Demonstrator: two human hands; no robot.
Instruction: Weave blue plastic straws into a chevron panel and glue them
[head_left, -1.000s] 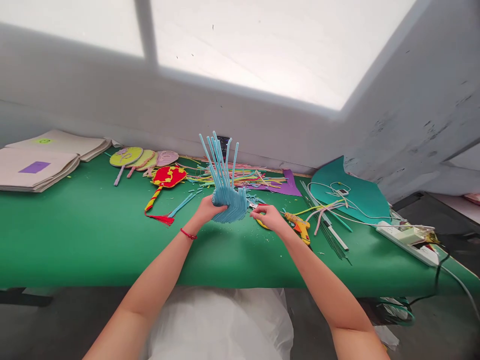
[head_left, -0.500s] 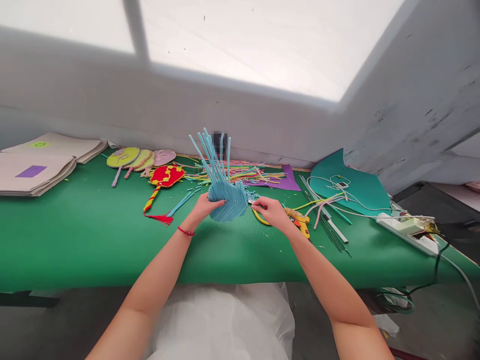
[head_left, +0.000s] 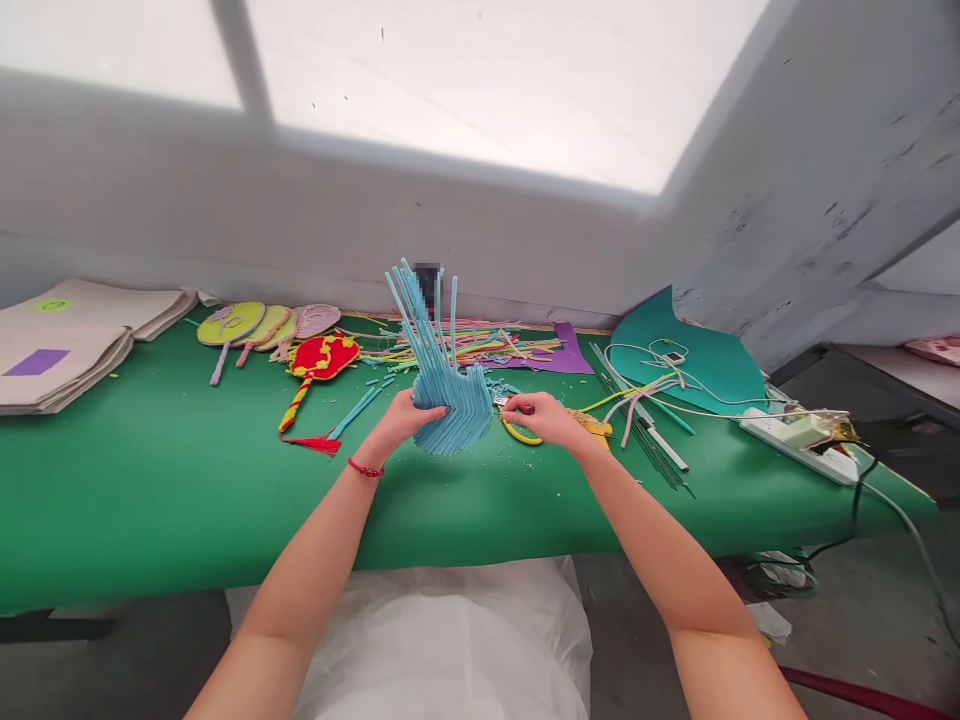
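Observation:
A fan-shaped piece made of light blue pipe cleaners (head_left: 454,415) is up in front of me, its long uncut ends sticking upward. My left hand (head_left: 409,415) grips its left edge, thumb across the front, fingers hidden behind. Just off its right edge, my right hand (head_left: 544,418) is closed in a pinch; whatever is between the fingertips is too small to make out. Yellow-handled scissors (head_left: 519,433) lie partly under my right hand. Loose blue clippings (head_left: 502,387) are scattered behind the blue piece.
Behind lie many coloured pipe cleaners (head_left: 480,345) and a purple sheet (head_left: 571,352). A red fan with a tassel (head_left: 322,357), paler fans (head_left: 232,323) and paper stacks (head_left: 67,365) are left. Teal sheet (head_left: 697,355), wires (head_left: 664,465) and a power strip (head_left: 799,445) are right.
The view has shifted slightly, so the table's items appear moved left. My left hand keeps its hold on the blue piece, and my right hand stays pinched beside it.

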